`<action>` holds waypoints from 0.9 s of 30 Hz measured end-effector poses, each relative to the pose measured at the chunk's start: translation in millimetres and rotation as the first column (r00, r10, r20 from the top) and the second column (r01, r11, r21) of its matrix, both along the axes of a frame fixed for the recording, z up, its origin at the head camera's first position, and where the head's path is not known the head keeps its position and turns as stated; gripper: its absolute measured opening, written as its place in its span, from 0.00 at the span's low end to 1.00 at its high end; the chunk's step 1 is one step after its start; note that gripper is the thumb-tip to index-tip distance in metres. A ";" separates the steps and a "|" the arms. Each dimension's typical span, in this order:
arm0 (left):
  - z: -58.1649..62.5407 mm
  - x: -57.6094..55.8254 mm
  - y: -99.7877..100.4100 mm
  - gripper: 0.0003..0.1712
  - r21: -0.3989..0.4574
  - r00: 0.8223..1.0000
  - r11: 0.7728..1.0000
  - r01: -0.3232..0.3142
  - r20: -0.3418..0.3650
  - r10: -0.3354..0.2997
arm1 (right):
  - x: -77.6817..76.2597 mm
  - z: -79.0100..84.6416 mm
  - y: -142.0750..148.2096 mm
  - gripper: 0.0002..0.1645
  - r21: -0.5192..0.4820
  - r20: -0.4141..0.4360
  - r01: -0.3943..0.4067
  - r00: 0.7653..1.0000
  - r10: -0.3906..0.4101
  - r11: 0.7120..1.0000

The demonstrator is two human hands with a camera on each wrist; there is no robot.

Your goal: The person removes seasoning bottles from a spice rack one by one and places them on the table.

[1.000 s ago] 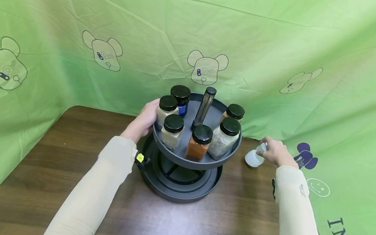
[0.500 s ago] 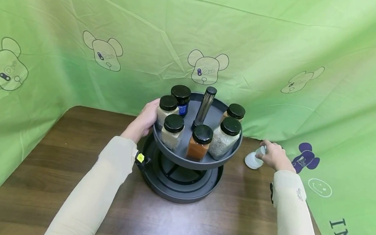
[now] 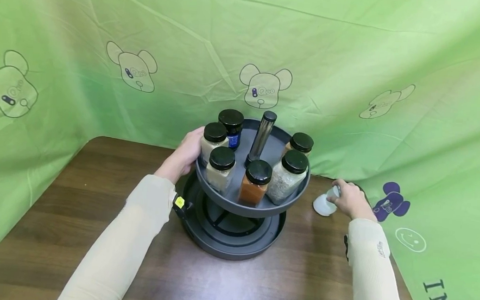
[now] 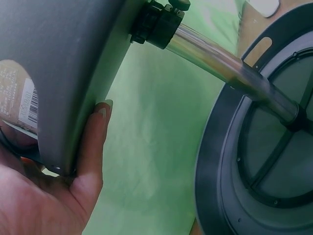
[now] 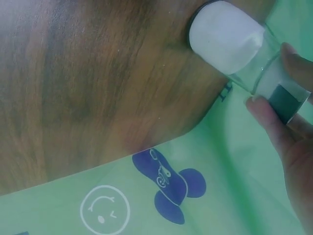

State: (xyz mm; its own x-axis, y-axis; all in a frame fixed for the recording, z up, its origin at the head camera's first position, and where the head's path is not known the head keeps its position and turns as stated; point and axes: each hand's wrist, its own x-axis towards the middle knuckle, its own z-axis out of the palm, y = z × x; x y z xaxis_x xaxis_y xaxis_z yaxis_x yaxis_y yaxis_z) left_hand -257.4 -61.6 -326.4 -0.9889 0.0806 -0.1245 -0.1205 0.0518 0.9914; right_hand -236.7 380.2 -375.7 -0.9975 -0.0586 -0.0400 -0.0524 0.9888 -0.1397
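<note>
At nine o'clock on the dark upper tray (image 3: 252, 212), twelve being the far side, the left hand (image 3: 187, 151) grips the wall. From the wrist I can see what looks like the thumb laid along the tray's outside; the other fingers are mostly hidden, so I can't tell how they're spread. It looks like a steadying hold, and I'd make it a light one: the tray sits raised on a pole (image 3: 260, 140) above the lower tray (image 3: 224, 250), and leaning on one edge could turn or tip it. Six black-lidded jars (image 3: 220, 169) stand up there, from eleven o'clock round through six to two. The pale jar (image 3: 211, 149) at nine is right beside that hand, so the knuckles want care.

Out beyond the tray, between three and four o'clock, the right hand (image 3: 350, 198) has thumb and fingers clamped on one end of a clear jar (image 3: 324, 205) with white contents. It leans, dark-edged end down by the table (image 3: 139, 273); whether it touches the wood I can't tell. The white stuff is bunched at that end, which probably makes it the heavier one, and smooth glass may slip. I'd pinch evenly from opposite sides and let the wrist, rather than the fingertips, correct the lean.
</note>
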 end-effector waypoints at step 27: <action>1.2 0.6 -0.7 0.20 0.005 1.000 1.000 0.010 0.017 -0.010 | -1.9 27.6 -3.1 0.51 -0.076 0.165 0.056 0.985 -0.043 0.996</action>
